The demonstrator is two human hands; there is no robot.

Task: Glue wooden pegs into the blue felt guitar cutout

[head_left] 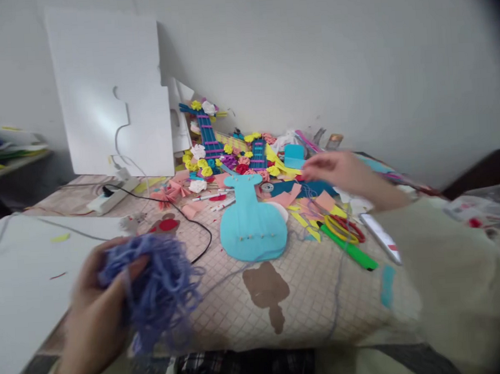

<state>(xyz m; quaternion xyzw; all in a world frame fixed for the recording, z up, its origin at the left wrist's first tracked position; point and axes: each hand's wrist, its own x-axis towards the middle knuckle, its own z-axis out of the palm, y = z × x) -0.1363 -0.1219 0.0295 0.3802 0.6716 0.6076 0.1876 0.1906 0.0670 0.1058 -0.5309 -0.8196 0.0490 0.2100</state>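
My left hand (pixel 102 300) is closed around a loose, tangled bundle of blue-purple yarn (pixel 156 277) at the lower left, with loops hanging down. One strand trails from it across the table towards a turquoise guitar-shaped cutout (pixel 252 223). Small pins or beads stand in a row on its wide body, and a few more at its narrow head. Raised at the right, my right hand (pixel 336 170) has its fingers pinched together. Whatever lies between those fingertips is too small to make out. A thin strand of yarn (pixel 338 294) runs over the table below that hand.
Right of the cutout lie a green cutter (pixel 351 248), scissors (pixel 341 229) and a phone (pixel 380 236). Paper scraps and colourful paper flowers (pixel 206 170) crowd the back. A power strip (pixel 113 196) with a black cable and a white board (pixel 31 279) occupy the left.
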